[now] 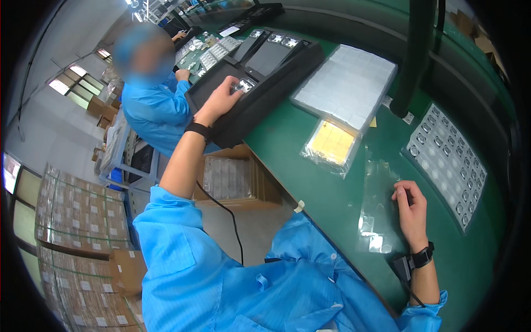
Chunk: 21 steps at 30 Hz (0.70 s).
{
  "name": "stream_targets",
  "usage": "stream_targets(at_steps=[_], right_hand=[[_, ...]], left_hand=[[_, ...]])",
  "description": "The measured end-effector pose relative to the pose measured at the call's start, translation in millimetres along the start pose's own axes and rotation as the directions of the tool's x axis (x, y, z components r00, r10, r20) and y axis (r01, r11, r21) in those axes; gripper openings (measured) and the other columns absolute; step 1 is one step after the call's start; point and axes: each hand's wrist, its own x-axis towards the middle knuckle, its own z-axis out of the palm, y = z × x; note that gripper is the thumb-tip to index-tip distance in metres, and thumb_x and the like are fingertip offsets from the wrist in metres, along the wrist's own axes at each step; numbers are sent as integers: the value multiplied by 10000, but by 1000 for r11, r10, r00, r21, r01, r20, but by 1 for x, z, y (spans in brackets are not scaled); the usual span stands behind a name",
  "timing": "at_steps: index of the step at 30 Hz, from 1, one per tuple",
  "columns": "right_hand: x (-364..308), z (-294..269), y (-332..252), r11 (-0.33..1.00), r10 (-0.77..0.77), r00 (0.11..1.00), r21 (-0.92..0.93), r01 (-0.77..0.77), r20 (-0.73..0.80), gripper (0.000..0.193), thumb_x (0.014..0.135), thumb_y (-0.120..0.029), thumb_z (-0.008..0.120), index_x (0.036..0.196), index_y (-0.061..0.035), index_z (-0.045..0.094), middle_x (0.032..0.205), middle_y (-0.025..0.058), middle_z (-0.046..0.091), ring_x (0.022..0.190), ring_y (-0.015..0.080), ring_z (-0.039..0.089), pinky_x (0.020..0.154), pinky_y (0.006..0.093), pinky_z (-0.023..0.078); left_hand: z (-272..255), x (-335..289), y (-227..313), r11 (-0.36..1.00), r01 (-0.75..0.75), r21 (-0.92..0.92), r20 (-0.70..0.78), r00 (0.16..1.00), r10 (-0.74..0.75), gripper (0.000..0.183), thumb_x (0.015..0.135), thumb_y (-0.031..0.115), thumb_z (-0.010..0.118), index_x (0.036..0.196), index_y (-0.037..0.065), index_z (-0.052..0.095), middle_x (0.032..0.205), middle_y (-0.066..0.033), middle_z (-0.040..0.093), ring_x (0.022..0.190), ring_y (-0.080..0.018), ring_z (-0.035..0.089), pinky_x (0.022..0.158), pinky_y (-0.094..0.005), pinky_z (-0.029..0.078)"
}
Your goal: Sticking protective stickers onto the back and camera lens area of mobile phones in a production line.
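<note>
The left hand [220, 100] reaches forward over a long black tray [237, 123], its fingers bent against a small silver-and-black electronic module [245, 86] that lies within the tray, near its walled side. Fingertips touch the module's left edge; the grip is partly closed, but I cannot tell whether it has firm hold of the piece. A black band [197, 130] circles the left wrist. Farther along the same tray, dark flat panels [270, 58] lie side by side, with similar silvery modules at their far ends.

The right hand [412, 213] is low over the green surface [340, 207], just beside a clear plastic bag [377, 213]. Its fingers are loosely curled with the thumb close to them; I cannot tell whether this grip pinches the bag's edge. A black watch-like device [423, 255] sits on that wrist, with a cable running from it.

Right of this hand, a pale tray of small round components [447, 166] lies aslant, some of its pockets filled with dark-rimmed parts. Ahead, a whitish gridded tray [348, 80] overlaps the far edge of a clear packet of yellow sheets [332, 142]. To the left, a co-worker [152, 110] in blue cap and gown stands at the surface, near more pale trays of parts [214, 54].
</note>
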Motion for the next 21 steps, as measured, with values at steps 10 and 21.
stream_targets(at_steps=[10,21], right_hand=[[-1,-1,1,1000,-12,1000,-15,12,3,116,961,-75,543,986,16,611,789,38,621,740,98,581,690,247,465],[-1,-1,-1,1000,-8,1000,-8,8,4,113,960,-71,543,981,14,615,788,35,621,736,98,585,681,246,465]], left_hand=[[1,15,7,925,198,-324,-3,978,-210,395,918,163,561,1291,67,476,1076,-152,629,984,-179,578,870,-308,451],[-15,-8,-18,936,334,113,16,941,-338,499,908,338,554,1302,45,461,1176,-303,577,1147,-430,555,992,-441,434]])
